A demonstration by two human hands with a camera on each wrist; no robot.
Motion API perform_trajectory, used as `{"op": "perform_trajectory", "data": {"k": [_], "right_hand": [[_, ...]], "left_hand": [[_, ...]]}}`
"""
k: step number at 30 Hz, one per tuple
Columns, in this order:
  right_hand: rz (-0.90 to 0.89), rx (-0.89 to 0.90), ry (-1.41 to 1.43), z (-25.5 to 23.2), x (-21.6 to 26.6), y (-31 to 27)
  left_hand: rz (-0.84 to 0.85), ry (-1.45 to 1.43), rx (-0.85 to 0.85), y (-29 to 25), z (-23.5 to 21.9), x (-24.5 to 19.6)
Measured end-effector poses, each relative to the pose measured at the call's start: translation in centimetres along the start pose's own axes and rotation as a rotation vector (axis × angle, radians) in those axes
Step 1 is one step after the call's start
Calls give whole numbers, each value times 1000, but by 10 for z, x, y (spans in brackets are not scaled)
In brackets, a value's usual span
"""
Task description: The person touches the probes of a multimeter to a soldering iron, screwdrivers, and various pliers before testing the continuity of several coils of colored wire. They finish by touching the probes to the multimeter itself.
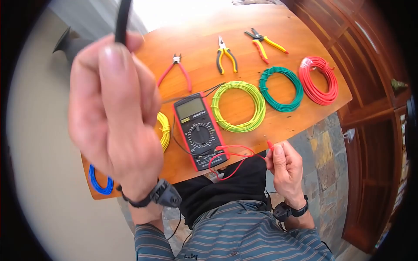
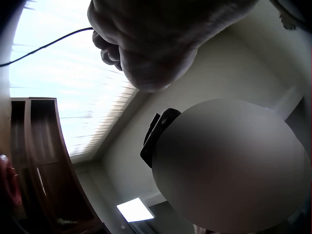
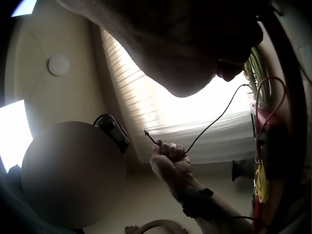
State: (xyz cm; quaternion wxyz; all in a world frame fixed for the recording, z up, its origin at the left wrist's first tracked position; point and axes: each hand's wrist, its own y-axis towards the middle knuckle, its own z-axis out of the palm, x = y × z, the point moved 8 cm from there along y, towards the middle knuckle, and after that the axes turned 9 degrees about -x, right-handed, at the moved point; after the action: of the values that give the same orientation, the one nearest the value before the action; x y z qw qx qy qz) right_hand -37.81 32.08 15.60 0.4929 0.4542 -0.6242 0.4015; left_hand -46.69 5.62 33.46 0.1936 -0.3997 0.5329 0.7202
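Observation:
The left hand (image 1: 115, 113) is raised close to the head camera and grips a black probe (image 1: 123, 21) between thumb and fingers. In the right wrist view, that left hand (image 3: 171, 163) holds the probe (image 3: 150, 137) with its tip up and a black lead trailing. The right hand (image 1: 285, 167), low beside the table's front edge, pinches a red probe (image 1: 269, 145), metal tip pointing up. A black multimeter with a red border (image 1: 200, 130) lies on the table between the hands, its red lead (image 1: 237, 151) looped over its lower end.
On the wooden table (image 1: 196, 39) lie red-handled cutters (image 1: 175, 69), yellow-and-black pliers (image 1: 226, 58) and wire strippers (image 1: 265, 43). Wire coils lie nearer: yellow-green (image 1: 260, 108), green (image 1: 299, 93), red (image 1: 333, 87), yellow (image 1: 164, 130) and blue (image 1: 101, 190). A wooden cabinet (image 1: 374, 130) stands right.

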Motion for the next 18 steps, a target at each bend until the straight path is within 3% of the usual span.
{"op": "perform_trajectory", "data": {"k": [6, 8, 9, 11, 12, 17, 18], "right_hand": [[27, -36, 153, 12, -4, -7], [24, -46, 166, 13, -4, -9], [21, -62, 174, 13, -4, -10], [22, -84, 177, 10, -7, -11], [12, -119, 175, 6, -6, -10], [15, -170, 186, -7, -7, -11], [11, -173, 200, -9, -8, -11]], "left_hand": [[-109, -217, -154, 31, 8, 37], [-89, -141, 157, 16, 46, 41], [-88, -142, 154, 23, 42, 42], [905, 651, 40, 24, 37, -16], [902, 648, 42, 31, 33, -20], [158, -436, 180, 88, 18, -24], [211, -286, 55, 81, 16, -28]]}}
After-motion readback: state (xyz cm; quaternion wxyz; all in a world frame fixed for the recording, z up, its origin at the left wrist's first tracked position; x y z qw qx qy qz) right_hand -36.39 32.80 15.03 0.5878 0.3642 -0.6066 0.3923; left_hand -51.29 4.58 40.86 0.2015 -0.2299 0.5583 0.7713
